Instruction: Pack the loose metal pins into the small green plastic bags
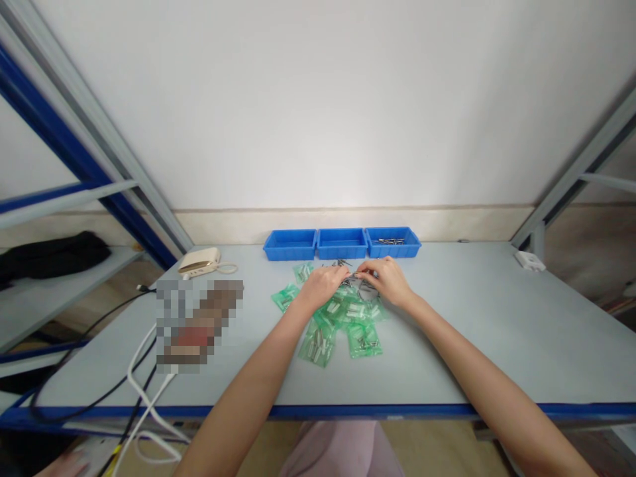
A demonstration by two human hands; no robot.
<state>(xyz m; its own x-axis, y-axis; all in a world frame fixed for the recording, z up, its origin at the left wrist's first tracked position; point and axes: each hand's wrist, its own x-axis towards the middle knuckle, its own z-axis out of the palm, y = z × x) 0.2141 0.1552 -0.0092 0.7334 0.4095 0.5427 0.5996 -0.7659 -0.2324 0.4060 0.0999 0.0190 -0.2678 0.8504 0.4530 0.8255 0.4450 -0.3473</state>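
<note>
My left hand [322, 286] reaches into a pile of small metal pins [348, 281] near the middle of the table, its fingers closed together. Opposite it, my right hand [389, 278] has thumb and fingertips pinched over the same pile. What either hand holds is too small to make out. Around and below the hands lie several green plastic bags [317, 343] with small silvery metal pieces inside. One bag [364, 340] lies nearest the front on the right. A few loose dark pins [342, 263] rest just behind my left hand.
Behind the pile stand three joined blue bins; the right bin [392, 250] holds metal pins. A cream power bank [199, 262] and a pixelated area with white cables [144, 391] are at left. A white adapter [529, 261] sits at right. Someone's hand [62, 464] shows bottom left.
</note>
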